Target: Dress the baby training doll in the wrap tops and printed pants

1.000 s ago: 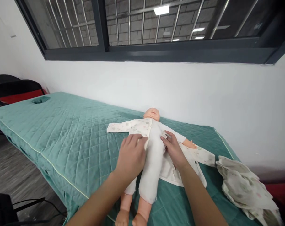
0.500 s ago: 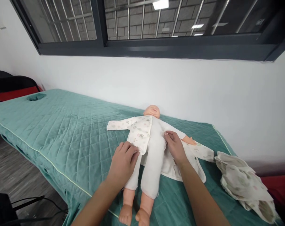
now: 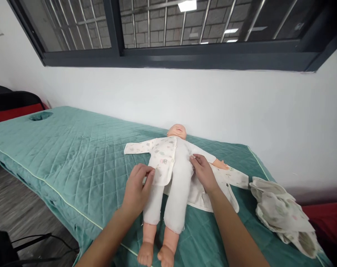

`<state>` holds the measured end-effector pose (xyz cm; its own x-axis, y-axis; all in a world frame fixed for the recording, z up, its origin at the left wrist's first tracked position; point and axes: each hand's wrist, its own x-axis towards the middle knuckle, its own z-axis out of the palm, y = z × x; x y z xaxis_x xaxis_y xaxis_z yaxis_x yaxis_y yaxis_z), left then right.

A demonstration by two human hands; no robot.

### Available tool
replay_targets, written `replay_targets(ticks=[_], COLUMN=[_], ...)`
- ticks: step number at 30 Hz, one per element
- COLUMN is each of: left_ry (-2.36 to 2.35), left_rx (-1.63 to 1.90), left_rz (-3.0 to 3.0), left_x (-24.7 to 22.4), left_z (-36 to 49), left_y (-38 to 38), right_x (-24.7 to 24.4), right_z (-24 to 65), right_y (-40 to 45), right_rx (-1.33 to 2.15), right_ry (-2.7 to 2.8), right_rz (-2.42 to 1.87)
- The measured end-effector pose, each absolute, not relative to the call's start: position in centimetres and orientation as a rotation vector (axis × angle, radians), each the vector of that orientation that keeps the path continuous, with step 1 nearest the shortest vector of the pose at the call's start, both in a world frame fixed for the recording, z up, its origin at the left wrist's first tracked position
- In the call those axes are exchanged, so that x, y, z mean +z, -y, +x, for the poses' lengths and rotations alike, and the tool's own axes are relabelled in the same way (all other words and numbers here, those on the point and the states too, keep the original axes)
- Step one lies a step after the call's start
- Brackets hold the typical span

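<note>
A baby doll (image 3: 179, 181) lies on its back with its head toward the wall, its body white and its feet bare. A printed white baby shirt (image 3: 162, 157) covers one side of its chest. The shirt's other half (image 3: 199, 196) is spread beneath the doll on the right, where the doll's arm lies outside the sleeve. My left hand (image 3: 137, 187) has thumb and forefinger closed at the shirt's left edge, just above the hem. My right hand (image 3: 204, 172) pinches at the side of the doll's white body, below its bare-sleeved arm.
Everything lies on a quilted green bed cover (image 3: 82, 155) with a face hole (image 3: 41, 116) at its far left. Crumpled printed baby clothes (image 3: 282, 215) lie on the right. A wall and barred window (image 3: 168, 33) stand behind; black-and-red chairs (image 3: 16, 105) are at the left.
My left hand has moved up and left from the lower front hem to the shirt's side edge. The front panel now lies flatter. My right hand stays at the doll's side.
</note>
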<state>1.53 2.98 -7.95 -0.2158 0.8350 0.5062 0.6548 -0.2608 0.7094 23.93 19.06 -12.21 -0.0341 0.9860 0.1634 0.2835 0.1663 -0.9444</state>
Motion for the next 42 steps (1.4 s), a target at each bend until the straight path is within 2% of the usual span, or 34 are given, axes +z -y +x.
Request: replay_targets(ticks=[3,9,15,20,23,28,33,42], left_ry=[-1.82,-1.799,-1.958,-1.852,-1.779,-1.581,-1.447,-1.538], left_rx=[1.446,1.353,1.341,1.32,1.143,0.662,0.12,0.052], left_rz=[1.689,1.745,1.866,2.12,2.381,2.72,2.825,2.782], left_x=[-8.3,-8.6,-7.1,-4.9,-3.4,-1.8,-3.3,-6.5], left_z=[1.6,2.3,2.9,5.2,7.4,12.1,17.2,21.5], left_y=[-3.0,-2.4,-3.8,-6.4,-9.1,-15.1,-20.0,-23.1], right_x=[-12.1,-11.7,-11.4,-10.2,-8.9,-7.5,-7.9,-9.5], right_z=[23.9,23.8,23.6,24.6,27.0,32.0,33.2,32.5], right_y=[-19.0,-18.8,-18.4,-18.0,-18.2,-18.6,-18.4,-19.1], right_rx=[0.937,0.915,0.889,0.834,0.672,0.346,0.413,0.471], right_ry=[1.503,1.524,1.543,1.644,1.614,1.569,1.804,1.879], right_rz=[-1.282,-1.305,-1.328,-1.341,-1.426,-1.903,-2.063,-1.946])
